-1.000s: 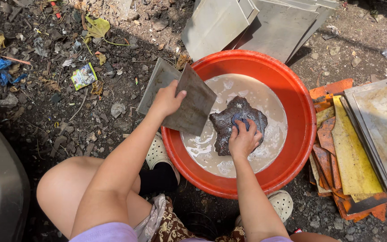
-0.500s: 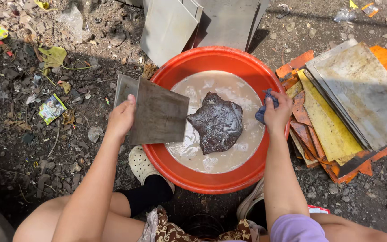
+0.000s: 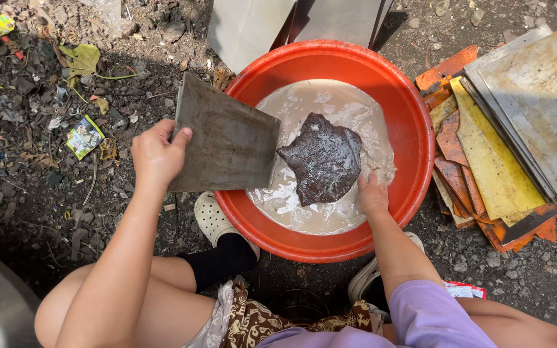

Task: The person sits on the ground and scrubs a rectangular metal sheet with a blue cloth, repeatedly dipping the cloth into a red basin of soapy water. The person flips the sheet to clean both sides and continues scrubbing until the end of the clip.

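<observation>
My left hand [image 3: 156, 154] grips the grey metal sheet [image 3: 227, 138] by its left edge, fingers curled over it, the sheet tilted across the rim of the red basin [image 3: 414, 122]. My right hand [image 3: 372, 196] dips into the murky water, touching the dark wet cloth [image 3: 323, 158]; I can't tell how its fingers sit.

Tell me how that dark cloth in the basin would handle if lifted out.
The cloth looks soaked and wrinkled, so it would probably hang floppy and drip. It glistens in the murky water, so it may feel slick and heavy for its size. The right hand touches its edge; a pinch there would likely let it sag.
</observation>
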